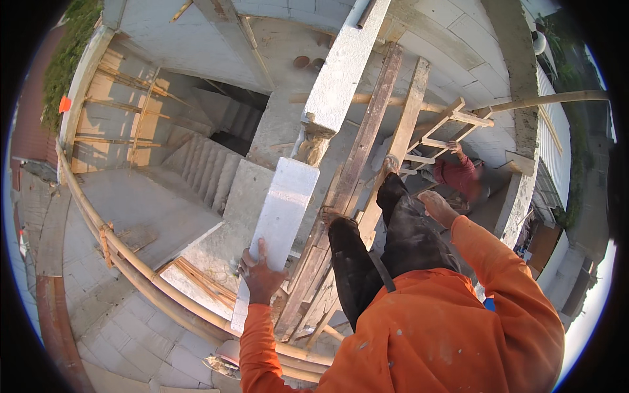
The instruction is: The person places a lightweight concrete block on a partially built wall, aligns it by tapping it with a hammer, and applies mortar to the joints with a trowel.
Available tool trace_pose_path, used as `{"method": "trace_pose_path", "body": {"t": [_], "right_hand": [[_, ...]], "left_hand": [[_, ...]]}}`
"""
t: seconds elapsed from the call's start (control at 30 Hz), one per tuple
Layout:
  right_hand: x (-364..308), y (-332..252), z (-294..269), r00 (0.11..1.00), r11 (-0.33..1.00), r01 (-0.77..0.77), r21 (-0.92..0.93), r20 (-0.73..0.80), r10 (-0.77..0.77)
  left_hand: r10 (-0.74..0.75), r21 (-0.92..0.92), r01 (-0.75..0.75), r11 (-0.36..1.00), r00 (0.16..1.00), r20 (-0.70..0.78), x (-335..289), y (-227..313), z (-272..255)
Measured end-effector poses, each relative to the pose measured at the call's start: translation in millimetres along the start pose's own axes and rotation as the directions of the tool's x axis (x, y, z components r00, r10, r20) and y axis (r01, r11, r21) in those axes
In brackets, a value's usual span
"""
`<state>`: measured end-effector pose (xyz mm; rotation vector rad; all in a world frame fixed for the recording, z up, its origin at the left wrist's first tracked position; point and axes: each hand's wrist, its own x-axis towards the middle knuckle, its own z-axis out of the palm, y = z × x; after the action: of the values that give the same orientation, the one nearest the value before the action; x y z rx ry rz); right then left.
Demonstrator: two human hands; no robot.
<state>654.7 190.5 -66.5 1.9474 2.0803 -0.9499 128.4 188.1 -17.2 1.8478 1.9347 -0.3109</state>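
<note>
Fingers spread open, the left hand (pixel 262 275) is resting on a long, white, chalky-looking rectangular block (pixel 286 196) lying at near left, apparently steadying it. The right hand (pixel 438 207) is hovering, loosely curled, its grip unclear. Rough brown timber planks (pixel 369 128) are supporting the wearer's feet; grey, crumbly mortar (pixel 316 147) is showing beyond the block.
</note>
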Motion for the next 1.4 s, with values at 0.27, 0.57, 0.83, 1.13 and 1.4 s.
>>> {"method": "trace_pose_path", "body": {"t": [0.27,0.57,0.83,1.13,1.4], "right_hand": [[-69,86,25,0.963,0.983,-0.177,-0.046,0.196,0.183],[-53,74,1,0.935,0.875,-0.354,0.331,0.117,0.334],[-19,88,14,0.991,0.973,-0.061,0.223,-0.106,0.087],[37,2,-24,0.978,0.996,0.088,0.027,-0.193,-0.081],[160,-193,-91,0.922,0.953,0.251,0.171,-0.342,-0.182]], "left_hand": [[0.05,-0.03,-0.052,0.998,0.996,-0.071,38,23,2],[0.072,-0.017,-0.074,0.997,0.992,-0.103,76,64,-9],[-0.016,0.033,0.016,0.999,1.0,0.003,75,71,-15],[-0.011,0.011,0.011,1.0,1.0,-0.02,73,73,-15],[-0.007,0.021,0.008,1.0,0.997,-0.072,73,71,-13]]}}
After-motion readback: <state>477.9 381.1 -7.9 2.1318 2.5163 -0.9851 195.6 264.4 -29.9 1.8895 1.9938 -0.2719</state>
